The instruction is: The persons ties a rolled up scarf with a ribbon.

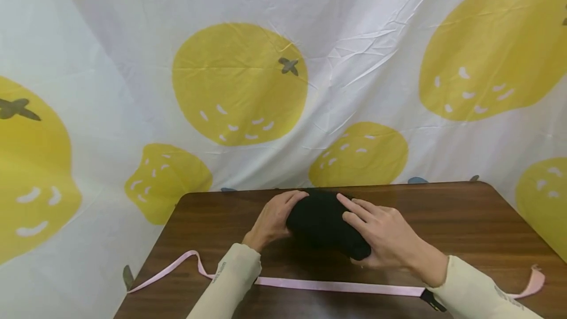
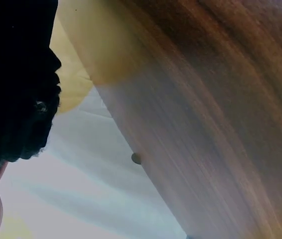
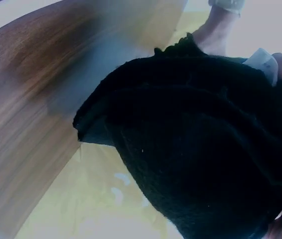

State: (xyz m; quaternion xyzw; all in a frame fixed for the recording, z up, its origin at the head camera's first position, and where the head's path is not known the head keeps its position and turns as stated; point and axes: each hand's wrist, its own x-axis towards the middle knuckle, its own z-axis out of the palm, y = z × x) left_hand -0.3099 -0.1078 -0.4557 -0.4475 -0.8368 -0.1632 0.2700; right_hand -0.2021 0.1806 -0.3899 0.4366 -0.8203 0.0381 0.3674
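Observation:
A soft black fabric piece (image 1: 321,220), rounded like a cap, is held between both hands above the table. My left hand (image 1: 276,215) grips its left end, fingers over the top edge. With fingers spread across its upper side and the thumb under the lower corner, my right hand (image 1: 383,233) holds the right end. In the left wrist view the black fabric (image 2: 16,99) shows a ruffled, gathered edge. The right wrist view shows its fuzzy, domed side (image 3: 181,134) and a small white tag (image 3: 264,64) near the right hand.
A pale pink ribbon (image 1: 341,286) lies across the front of the brown wooden table (image 1: 443,220), passing beneath both forearms, its ends loose at left and right. Behind the table hangs a white cloth (image 1: 133,63) printed with yellow fruit. A small black piece (image 1: 431,301) is by the right sleeve.

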